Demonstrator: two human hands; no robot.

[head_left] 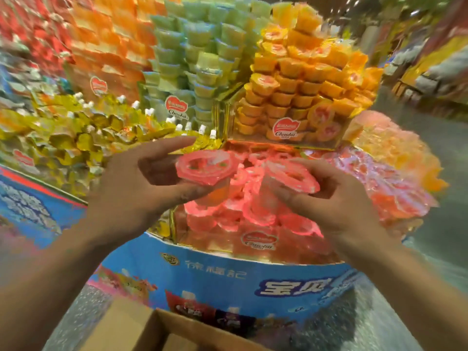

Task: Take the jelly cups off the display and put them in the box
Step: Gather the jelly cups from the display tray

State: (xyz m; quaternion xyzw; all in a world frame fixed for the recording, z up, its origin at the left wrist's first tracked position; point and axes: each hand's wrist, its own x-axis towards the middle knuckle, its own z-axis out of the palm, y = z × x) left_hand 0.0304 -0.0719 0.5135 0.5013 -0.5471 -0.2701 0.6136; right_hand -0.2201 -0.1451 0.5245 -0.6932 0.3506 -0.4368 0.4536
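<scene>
left hand gripping 1 jelly cup, right hand gripping 2nd cup (both pink), box below

Both forearms reach in, hands close together. Left hand grips a pink jelly cup, fingers curled beneath. Right hand grips a second pink cup, back of hand up.

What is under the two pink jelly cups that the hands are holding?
A clear display bin heaped with more pink jelly cups. The left hand and right hand cover parts of the heap; the cups hide the bin's floor.
</scene>
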